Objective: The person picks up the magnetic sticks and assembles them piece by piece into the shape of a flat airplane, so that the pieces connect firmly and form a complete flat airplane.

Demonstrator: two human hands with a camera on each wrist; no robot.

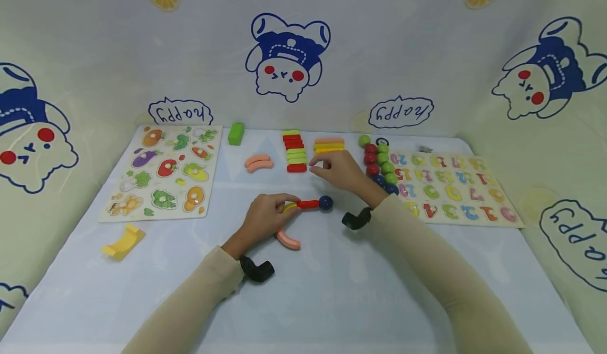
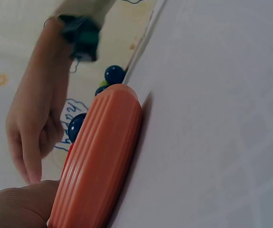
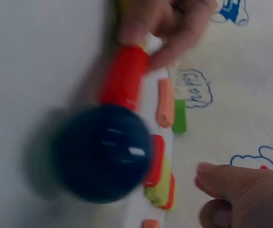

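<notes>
My left hand pinches a yellow curved piece just above the table. At its end is a red stick, and a dark blue ball sits at the stick's far tip; in the right wrist view this ball looms large. Below the left hand lies a salmon curved piece, partly hidden by the hand; the left wrist view shows its ridged side. My right hand is over the table beside the red and green sticks, thumb and forefinger apart, nothing visible between them.
Yellow and salmon pieces lie behind the right hand. Rows of coloured balls stand beside the number board. At left are a vegetable board, a yellow arch, a green block and salmon curved pieces.
</notes>
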